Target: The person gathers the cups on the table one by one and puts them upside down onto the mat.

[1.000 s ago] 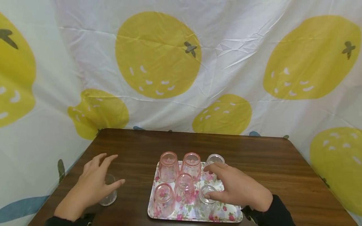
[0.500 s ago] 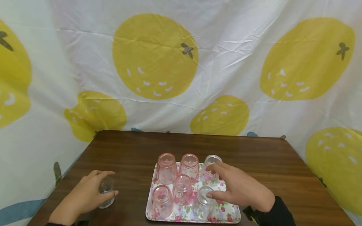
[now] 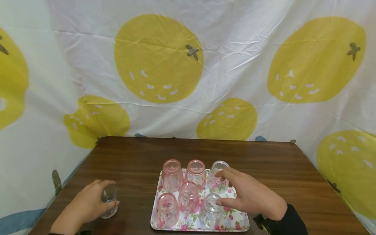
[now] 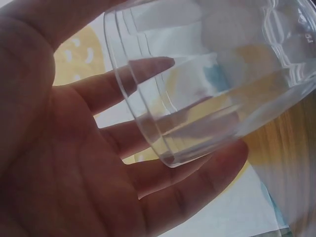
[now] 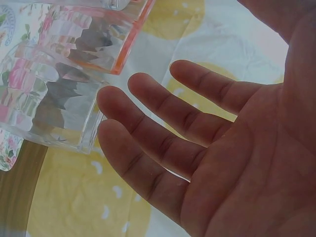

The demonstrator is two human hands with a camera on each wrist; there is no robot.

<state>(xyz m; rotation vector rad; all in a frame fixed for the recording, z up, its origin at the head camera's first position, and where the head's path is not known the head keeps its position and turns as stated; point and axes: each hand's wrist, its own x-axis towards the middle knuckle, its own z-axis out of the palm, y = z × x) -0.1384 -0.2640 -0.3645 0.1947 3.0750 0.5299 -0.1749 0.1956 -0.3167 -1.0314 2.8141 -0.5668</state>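
At the left of the table, a clear glass [image 3: 109, 195] stands in the curve of my left hand [image 3: 83, 205]. The left wrist view has my fingers [image 4: 192, 192] wrapped behind this faceted glass [image 4: 207, 84], the thumb along its other side. My right hand [image 3: 254, 195] hovers at the right of a flowered tray [image 3: 239, 217], thumb and fingers spread and holding nothing. Its thumb tip is right by the front clear glass [image 3: 211, 213], its fingers by the back clear glass [image 3: 218, 171]. The right wrist view puts those fingers [image 5: 123, 148] beside a clear glass [image 5: 64, 118].
Several pink glasses [image 3: 171, 179] stand upside down on the tray's left and middle. The dark wooden table [image 3: 141, 153] reaches back to a hanging white cloth [image 3: 235, 75] printed with yellow fruit.
My left hand has come down and closed in around the clear glass at the left. The right hand stays by the tray almost unmoved. The head view has shifted slightly.
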